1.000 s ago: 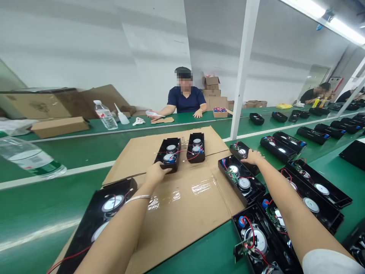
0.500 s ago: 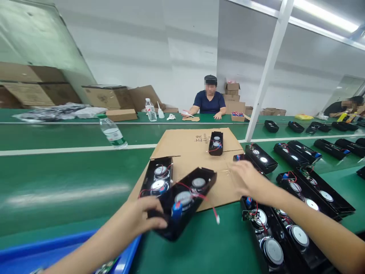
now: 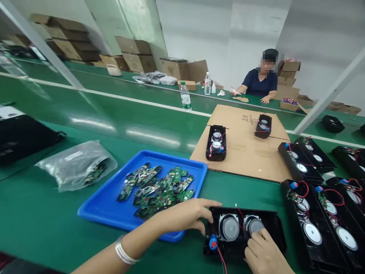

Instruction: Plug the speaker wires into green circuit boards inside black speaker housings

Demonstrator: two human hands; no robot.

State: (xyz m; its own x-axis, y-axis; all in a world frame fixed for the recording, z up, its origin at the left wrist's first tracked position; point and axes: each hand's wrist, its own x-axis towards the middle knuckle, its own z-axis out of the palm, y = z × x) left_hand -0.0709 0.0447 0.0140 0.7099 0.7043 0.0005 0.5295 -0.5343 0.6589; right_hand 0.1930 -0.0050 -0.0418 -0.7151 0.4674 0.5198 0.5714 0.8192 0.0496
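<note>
A black speaker housing (image 3: pixel 236 249) lies lengthwise on the green bench before me. Two round grey speakers, a blue part and red-black wires are in it. My left hand (image 3: pixel 196 217) is at its left end, fingers apart, with the index finger along the far edge and the thumb by the left wall. My right hand (image 3: pixel 265 251) is closed over the near side, fingertips against the right-hand speaker (image 3: pixel 253 224); part of its grip is hidden. Left of the housing, a blue tray (image 3: pixel 97 201) holds many green circuit boards (image 3: pixel 165 194).
A cardboard sheet (image 3: pixel 242 152) bears two more housings. Several housings with boards and wires (image 3: pixel 312 232) stand at the right. A plastic bag (image 3: pixel 76 163) lies left of the tray. A water bottle (image 3: pixel 185 97) stands farther back. Across the bench sits a person (image 3: pixel 261 82).
The view has swung left and down. The housing my left hand held in the air now rests on the bench. My right hand has come from the right onto its near side.
</note>
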